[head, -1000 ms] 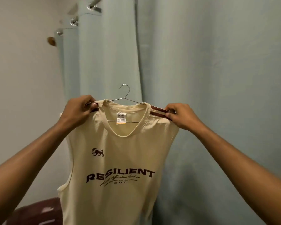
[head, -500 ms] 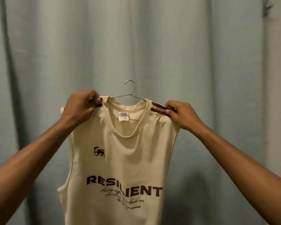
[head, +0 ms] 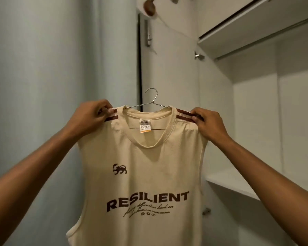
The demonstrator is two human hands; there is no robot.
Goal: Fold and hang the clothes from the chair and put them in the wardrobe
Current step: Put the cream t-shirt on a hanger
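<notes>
The fingers (head: 103, 110) of the left hand (head: 89, 118) are curled and pinch the left shoulder of the cream sleeveless cotton shirt with dark brown lettering (head: 144, 174) against the dark red end of the thin silver wire hanger (head: 150, 101), just left of the frame's centre; the fingers of the right hand (head: 208, 121) pinch the shirt's other shoulder and the hanger's red-sleeved arm in the same way, right of centre. Between the two grips the shirt hangs flat and facing the camera in the middle of the frame, its neckline sitting around the hanger's neck, its orange price label (head: 145, 127) showing inside the collar, and its hem running off the bottom edge. The hook stands free above the collar and opens toward the left of the frame. The open white wardrobe (head: 256, 103) fills the right side, with a hanging rail (head: 267, 34) running under its top shelf in the upper right and a lower shelf (head: 233, 185) at mid right; a pale blue curtain (head: 52, 86) covers the left. The step in hand appears to be carrying the hung shirt to that rail. To do it well, I judge it best to keep both shoulders pinched until the hook is near the rail, lift high enough for the hook to pass over it, and turn the hanger so the hook's open side meets the rail. One hand could shift to the hanger's neck for control, since the smooth wire may let the wide armholes slip off if tilted.
</notes>
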